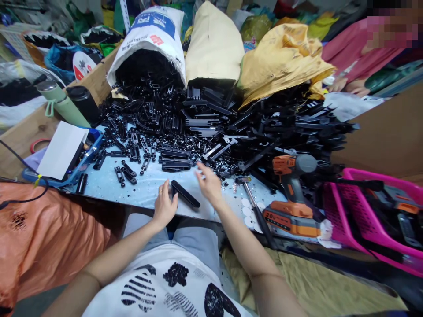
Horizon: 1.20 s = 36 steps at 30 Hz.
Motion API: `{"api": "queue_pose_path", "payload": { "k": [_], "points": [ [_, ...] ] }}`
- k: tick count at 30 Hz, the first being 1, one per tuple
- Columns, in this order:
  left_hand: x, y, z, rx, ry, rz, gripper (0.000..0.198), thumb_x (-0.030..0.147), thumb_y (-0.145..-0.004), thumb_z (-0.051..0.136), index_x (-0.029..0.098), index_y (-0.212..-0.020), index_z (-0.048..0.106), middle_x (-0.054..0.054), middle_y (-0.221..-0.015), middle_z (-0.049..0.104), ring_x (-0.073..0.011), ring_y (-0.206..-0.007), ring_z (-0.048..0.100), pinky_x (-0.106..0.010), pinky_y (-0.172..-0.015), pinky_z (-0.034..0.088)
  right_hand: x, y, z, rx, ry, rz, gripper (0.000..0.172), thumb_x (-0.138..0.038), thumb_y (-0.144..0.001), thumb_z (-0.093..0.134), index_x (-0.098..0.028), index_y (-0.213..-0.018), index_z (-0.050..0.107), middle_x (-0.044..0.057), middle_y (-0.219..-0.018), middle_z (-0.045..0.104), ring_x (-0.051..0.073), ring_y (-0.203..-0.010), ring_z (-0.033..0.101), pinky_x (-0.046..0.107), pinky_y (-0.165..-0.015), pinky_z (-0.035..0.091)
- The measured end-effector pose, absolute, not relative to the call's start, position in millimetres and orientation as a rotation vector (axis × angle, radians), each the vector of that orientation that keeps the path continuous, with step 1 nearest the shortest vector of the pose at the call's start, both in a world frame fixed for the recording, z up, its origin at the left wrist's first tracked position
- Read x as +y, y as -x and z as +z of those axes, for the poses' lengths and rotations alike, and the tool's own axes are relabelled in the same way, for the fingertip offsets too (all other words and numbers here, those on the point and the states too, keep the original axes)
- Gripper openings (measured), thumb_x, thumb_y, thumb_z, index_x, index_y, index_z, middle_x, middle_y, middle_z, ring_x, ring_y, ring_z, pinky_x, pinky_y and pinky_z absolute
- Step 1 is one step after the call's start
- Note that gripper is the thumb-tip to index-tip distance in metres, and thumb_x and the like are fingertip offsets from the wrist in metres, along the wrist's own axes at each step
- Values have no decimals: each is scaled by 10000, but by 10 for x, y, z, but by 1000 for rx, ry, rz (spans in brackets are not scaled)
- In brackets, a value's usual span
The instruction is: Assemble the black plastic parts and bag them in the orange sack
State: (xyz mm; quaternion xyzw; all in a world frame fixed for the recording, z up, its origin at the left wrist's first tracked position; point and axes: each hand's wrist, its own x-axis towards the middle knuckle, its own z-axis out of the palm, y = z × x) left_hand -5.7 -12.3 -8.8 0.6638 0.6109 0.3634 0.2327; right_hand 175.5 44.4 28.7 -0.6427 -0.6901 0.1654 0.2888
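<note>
My left hand (164, 206) is at the table's near edge, its fingers curled round the near end of a long black plastic bar (185, 194) that lies flat on the pale table top (148, 185). My right hand (209, 181) hovers just right of the bar with fingers spread, holding nothing, its fingertips by a stack of black bars (174, 158). A large heap of black plastic parts (211, 119) covers the table behind both hands.
An orange cordless drill (292, 193) and a hammer (253, 202) lie right of my hands; a pink basket (366, 215) stands further right. Sacks (152, 39) spill parts at the back. A green bottle (62, 103) and blue tray (66, 154) are left. Another person's hand (346, 86) rests far right.
</note>
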Motion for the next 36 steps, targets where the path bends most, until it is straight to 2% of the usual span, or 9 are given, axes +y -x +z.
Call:
{"api": "queue_pose_path", "payload": {
  "k": [3, 6, 9, 12, 16, 21, 25, 30, 36],
  "points": [
    [-57, 140, -3, 1469, -2307, 664, 607, 140, -776, 514, 230, -1361, 381, -130, -1383, 391, -310, -1321, 302, -543, -1059, 267, 877, -2142, 363, -1542, 2126, 44, 429, -322, -943, 252, -138, -1230, 512, 155, -1098, 603, 258, -975, 574, 371, -820, 438],
    [113, 107, 122, 1056, -2634, 260, 502, 84, -794, 463, 260, -1263, 496, -92, -1241, 536, -274, -1255, 392, -573, -1076, 174, 1203, -2371, 364, -1526, 2339, -118, 374, -252, -914, 305, -115, -1192, 514, 178, -1028, 594, 271, -902, 570, 364, -723, 431],
    [238, 61, 207, 951, -2743, 41, 465, 39, -815, 418, 220, -1231, 519, -92, -1034, 608, -224, -1039, 538, -486, -1032, 280, 1328, -2466, 308, -2000, 2162, -275, 324, -162, -893, 319, -136, -1067, 591, 184, -1205, 519, 289, -1063, 491, 379, -772, 410],
    [260, 99, 248, 1043, -2757, 10, 459, 36, -823, 424, 186, -1251, 490, -101, -975, 602, -216, -939, 558, -378, -899, 389, 1297, -2557, 295, -2402, 1865, -379, 309, -108, -885, 336, -142, -965, 632, 150, -1331, 451, 291, -1242, 352, 465, -957, 306],
    [251, 174, 235, 1167, -2686, 18, 342, 103, -855, 453, 174, -1183, 521, -110, -972, 579, -238, -948, 543, -359, -820, 415, 1017, -2656, 484, -2546, 1622, -317, 353, -92, -904, 311, -180, -1101, 591, 106, -1239, 541, 242, -1253, 363, 522, -1055, 145],
    [316, 85, 118, 1038, -2613, 87, 291, 279, -901, 467, 173, -1165, 525, -104, -1022, 559, -228, -973, 531, -345, -832, 428, 344, -2527, 701, -2721, 1511, 252, 375, -391, -944, 370, -220, -1252, 499, 89, -1024, 623, 208, -938, 565, 324, -820, 389],
    [374, 4, 85, 957, -2606, 95, 283, 265, -912, 430, 171, -1157, 536, -94, -1000, 575, -223, -974, 528, -339, -839, 425, -33, -2344, 559, -2825, 1514, 682, 352, -473, -884, 489, -213, -1114, 543, 53, -918, 661, 181, -777, 609, 245, -638, 377],
    [395, -34, 158, 926, -2612, 15, 333, 300, -903, 416, 178, -1201, 501, -96, -1074, 568, -237, -1030, 513, -362, -872, 405, -135, -2208, 298, -2894, 1547, 470, 331, -490, -905, 441, -192, -948, 580, 60, -875, 650, 164, -748, 609, 235, -598, 322],
    [356, -38, 185, 1011, -2568, 94, 706, 673, -664, 612, 190, -1161, 472, -91, -1091, 581, -288, -1013, 541, -390, -843, 419, -247, -2142, 278, -2746, 1655, 230, 375, -486, -937, 359, -190, -945, 588, 64, -874, 624, 168, -799, 575, 257, -622, 283]
  ]
}}
